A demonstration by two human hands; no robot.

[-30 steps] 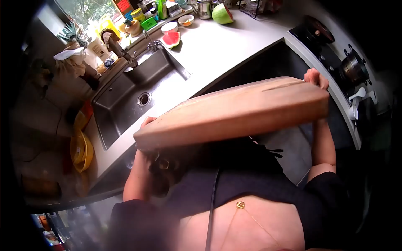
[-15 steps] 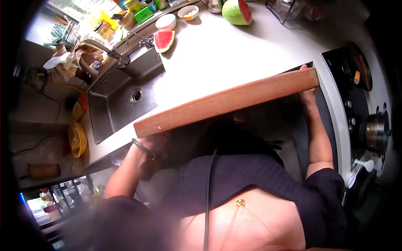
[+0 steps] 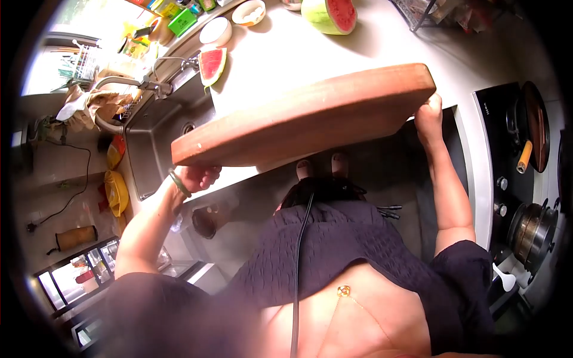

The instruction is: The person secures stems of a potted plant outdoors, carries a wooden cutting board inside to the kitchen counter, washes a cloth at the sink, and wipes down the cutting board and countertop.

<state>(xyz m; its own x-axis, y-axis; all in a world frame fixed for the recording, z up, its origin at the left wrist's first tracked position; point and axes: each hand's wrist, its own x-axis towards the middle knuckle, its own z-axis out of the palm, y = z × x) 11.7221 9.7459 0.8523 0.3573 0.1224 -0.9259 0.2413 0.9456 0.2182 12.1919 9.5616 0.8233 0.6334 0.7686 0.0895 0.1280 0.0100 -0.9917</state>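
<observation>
1. We've got a thick wooden board (image 3: 304, 122) btwn both hands, tilted & raised nr the front edge of the counter (image 3: 268, 48), underside showing.
2. Our L hand (image 3: 200, 176), w/ a green bangle (image 3: 179, 184) at the wrist, holds the board's L end from below, fingers curled.
3. Our R hand (image 3: 430, 119) grips the R end; fingers mostly hidden, can't tell how far they wrap.
4. Past the board: watermelon wedge (image 3: 212, 64) by the sink (image 3: 145, 158), white bowl (image 3: 216, 31) nr it.
5. Stove (image 3: 501, 110) to our R.
</observation>
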